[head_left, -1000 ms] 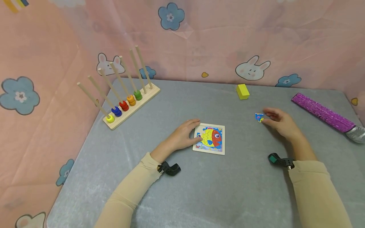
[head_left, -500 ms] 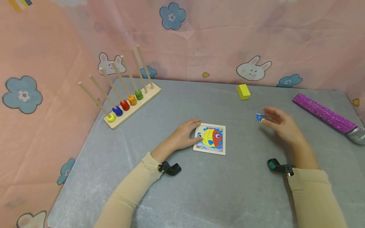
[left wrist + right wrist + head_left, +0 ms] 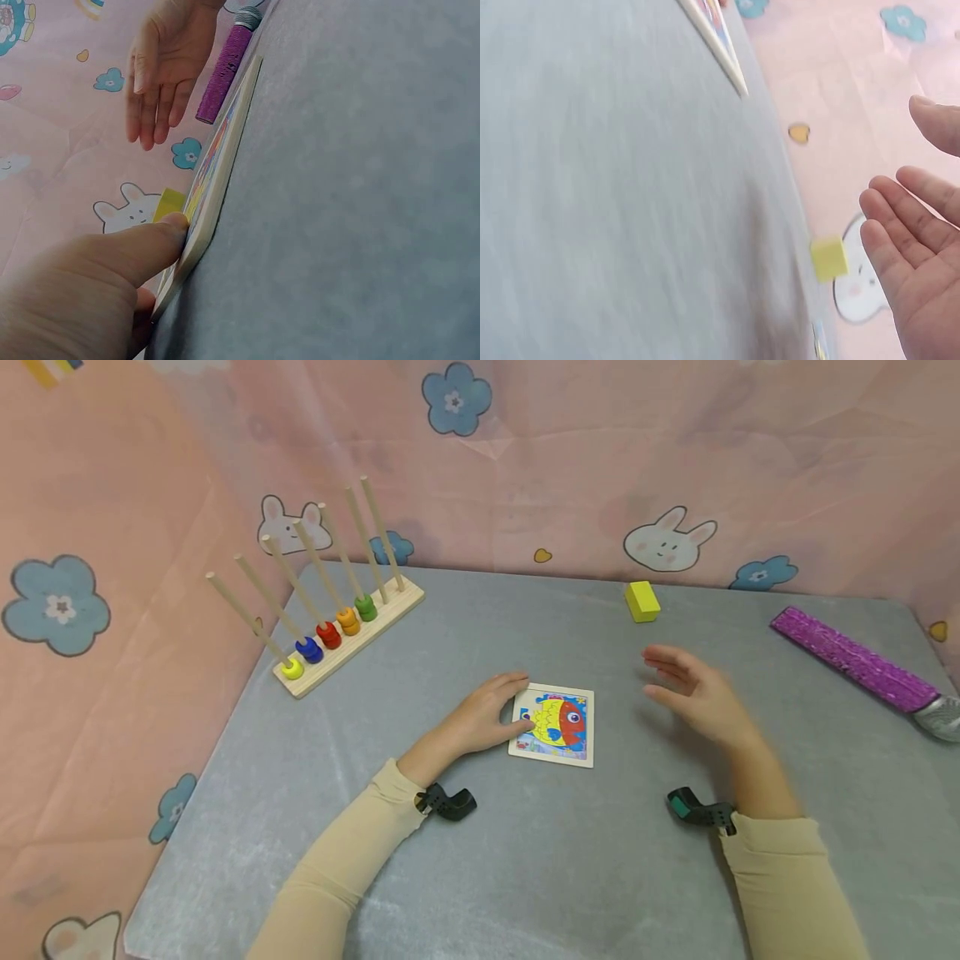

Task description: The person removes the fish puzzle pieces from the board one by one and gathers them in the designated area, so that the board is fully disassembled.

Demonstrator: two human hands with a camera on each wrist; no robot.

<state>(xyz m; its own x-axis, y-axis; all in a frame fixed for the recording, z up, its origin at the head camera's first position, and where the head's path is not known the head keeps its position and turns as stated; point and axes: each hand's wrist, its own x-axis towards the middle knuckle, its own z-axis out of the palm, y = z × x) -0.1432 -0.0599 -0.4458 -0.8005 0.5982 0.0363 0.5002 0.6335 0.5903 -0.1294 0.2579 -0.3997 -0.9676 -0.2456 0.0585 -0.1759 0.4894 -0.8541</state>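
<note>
A square jigsaw puzzle [image 3: 562, 724] with a yellow and red fish lies flat on the grey table in the head view. At its left edge rests my left hand [image 3: 483, 714], thumb on the picture and fingers by the upper left corner. In the left wrist view the thumb [image 3: 154, 244] presses on the board. My right hand [image 3: 697, 697] hovers to the right of the puzzle, fingers spread and holding nothing. A small blue and yellow puzzle piece [image 3: 820, 343] shows at the bottom of the right wrist view; in the head view the right hand hides it.
A wooden peg rack [image 3: 352, 635] with coloured rings stands at the back left. Behind my right hand sits a yellow block [image 3: 642, 602]. A purple glittery toy microphone [image 3: 855, 658] lies at the right. Pink patterned cloth [image 3: 495, 485] hangs along the table's back edge.
My right hand has drawn away from the small puzzle piece and moved left toward the puzzle, covering the piece in the head view. My left hand has stayed on the board.
</note>
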